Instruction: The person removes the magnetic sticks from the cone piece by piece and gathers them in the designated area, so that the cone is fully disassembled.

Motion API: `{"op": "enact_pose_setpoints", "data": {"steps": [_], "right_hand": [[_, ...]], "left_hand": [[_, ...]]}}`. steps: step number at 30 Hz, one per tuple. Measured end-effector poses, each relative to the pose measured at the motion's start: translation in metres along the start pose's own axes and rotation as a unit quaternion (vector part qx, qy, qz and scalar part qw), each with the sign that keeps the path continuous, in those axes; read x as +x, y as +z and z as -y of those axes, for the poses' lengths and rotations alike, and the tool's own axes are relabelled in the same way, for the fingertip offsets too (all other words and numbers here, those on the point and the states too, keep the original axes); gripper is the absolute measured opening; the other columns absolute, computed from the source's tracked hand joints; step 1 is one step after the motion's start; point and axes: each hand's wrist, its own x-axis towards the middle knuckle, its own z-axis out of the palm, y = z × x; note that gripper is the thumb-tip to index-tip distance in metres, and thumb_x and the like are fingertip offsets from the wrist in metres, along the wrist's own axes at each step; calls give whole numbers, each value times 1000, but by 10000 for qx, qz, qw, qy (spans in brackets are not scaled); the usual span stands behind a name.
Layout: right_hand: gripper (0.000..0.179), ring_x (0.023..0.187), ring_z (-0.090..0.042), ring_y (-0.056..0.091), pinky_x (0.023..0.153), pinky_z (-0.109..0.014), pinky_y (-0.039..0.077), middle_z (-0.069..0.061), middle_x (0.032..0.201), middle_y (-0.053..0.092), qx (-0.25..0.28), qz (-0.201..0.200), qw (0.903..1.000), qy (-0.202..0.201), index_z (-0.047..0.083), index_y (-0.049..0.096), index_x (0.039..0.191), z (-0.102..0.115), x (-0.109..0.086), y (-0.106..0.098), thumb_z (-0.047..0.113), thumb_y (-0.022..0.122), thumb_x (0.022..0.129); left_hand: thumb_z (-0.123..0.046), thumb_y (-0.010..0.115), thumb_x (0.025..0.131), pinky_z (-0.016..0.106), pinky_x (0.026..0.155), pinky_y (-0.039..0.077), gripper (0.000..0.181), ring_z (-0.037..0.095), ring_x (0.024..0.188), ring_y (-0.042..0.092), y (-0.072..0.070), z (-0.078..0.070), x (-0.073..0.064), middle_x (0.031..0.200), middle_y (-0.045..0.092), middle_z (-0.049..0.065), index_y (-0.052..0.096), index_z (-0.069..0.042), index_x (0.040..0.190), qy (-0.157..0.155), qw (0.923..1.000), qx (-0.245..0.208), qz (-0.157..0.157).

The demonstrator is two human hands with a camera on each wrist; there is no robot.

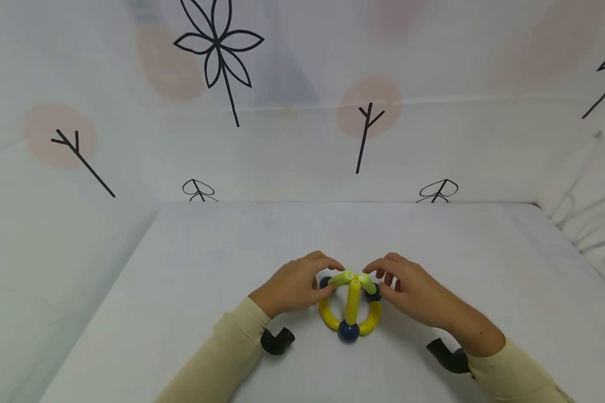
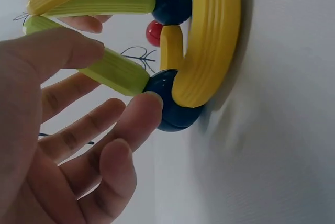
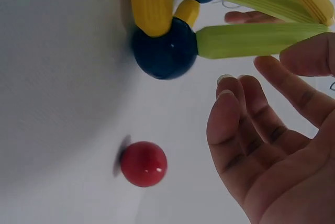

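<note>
A building-toy frame (image 1: 352, 302) stands on the white table between both hands. Curved yellow rods (image 2: 212, 41) and dark blue balls (image 3: 165, 48) form its ring. From the balls, one straight yellow rod (image 1: 352, 302) and two green rods slant up, their tops close together. My left hand (image 1: 297, 285) pinches the left green rod (image 2: 118, 72) between thumb and index finger, with another fingertip against the blue ball (image 2: 175, 111). My right hand (image 1: 408, 285) pinches the right green rod (image 3: 246, 41) near its upper end; its other fingers curl loosely below.
A red ball (image 3: 144, 164) lies on the table near the right hand, out of sight in the head view. Black curved pieces (image 1: 277, 341) show beside both wrists. White cloth (image 1: 292, 151) with plant drawings rises behind the table.
</note>
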Motion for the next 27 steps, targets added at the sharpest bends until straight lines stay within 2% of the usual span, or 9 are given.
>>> {"op": "enact_pose_setpoints", "data": {"steps": [8,15,20,23,27], "right_hand": [[24,83,-11,56,65,-21,51,3,96,60,-16,122,9999,103,13,67,116,-11,2,10,13,71,92],[19,80,-9,58,67,-22,52,6,88,63,25,167,9997,188,13,65,105,-17,6,9,16,75,89],[17,77,-14,57,63,-23,51,3,85,64,224,246,9983,474,13,64,99,-28,5,-1,19,76,88],[16,76,-16,56,63,-24,50,0,87,63,483,367,9959,665,14,66,99,-36,4,-10,25,74,90],[17,77,-17,60,67,-25,53,-3,92,65,665,447,9932,842,13,67,100,-46,2,-20,28,72,93]], "left_hand": [[-29,68,96,16,65,47,27,2,69,54,10,3,2,114,65,-8,67,-24,123,156,9993,270,-203],[-28,71,94,18,64,47,21,3,70,55,3,8,-3,107,67,-10,69,-23,114,-8,9992,186,-345],[-30,74,91,23,58,49,16,8,64,56,-4,22,-5,93,64,-11,68,-29,106,-439,9972,-541,-264],[-33,74,91,28,56,51,15,11,64,58,-8,33,-6,94,65,-10,67,-32,105,-656,9914,-1114,-197],[-31,73,92,30,58,52,12,14,69,64,-13,43,-4,98,67,-4,68,-27,102,-901,9812,-1672,-339]]}}
